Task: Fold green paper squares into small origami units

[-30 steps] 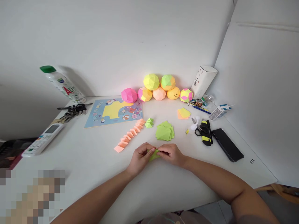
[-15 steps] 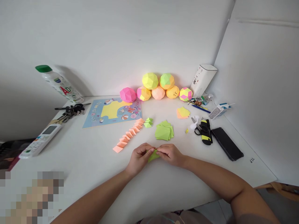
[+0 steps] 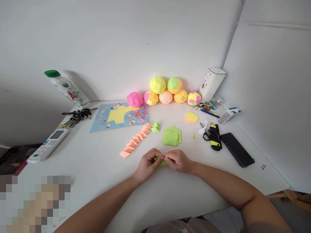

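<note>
Both my left hand (image 3: pixel 149 164) and my right hand (image 3: pixel 179 160) pinch a small green sheet of paper (image 3: pixel 163 162) near the table's front. Their fingertips meet at its upper edge and hide much of it, so its folds cannot be made out. Just beyond the hands lies a loose stack of green paper squares (image 3: pixel 170 137). To its left are a few folded green paper pieces (image 3: pixel 155 127), at the end of a slanting row of folded peach paper pieces (image 3: pixel 133 142).
Faceted paper balls (image 3: pixel 166 97) are piled against the wall. A picture sheet (image 3: pixel 102 119), a bottle (image 3: pixel 69 90) and a remote control (image 3: pixel 50 145) are at left. Yellow and orange squares (image 3: pixel 191 117), scissors (image 3: pixel 206 136), a utility knife (image 3: pixel 214 142) and a phone (image 3: pixel 237 149) lie at right.
My thumbs and fingertips have drawn closer together along the paper's upper edge, and less of the green sheet shows. The whole view has shifted slightly.
</note>
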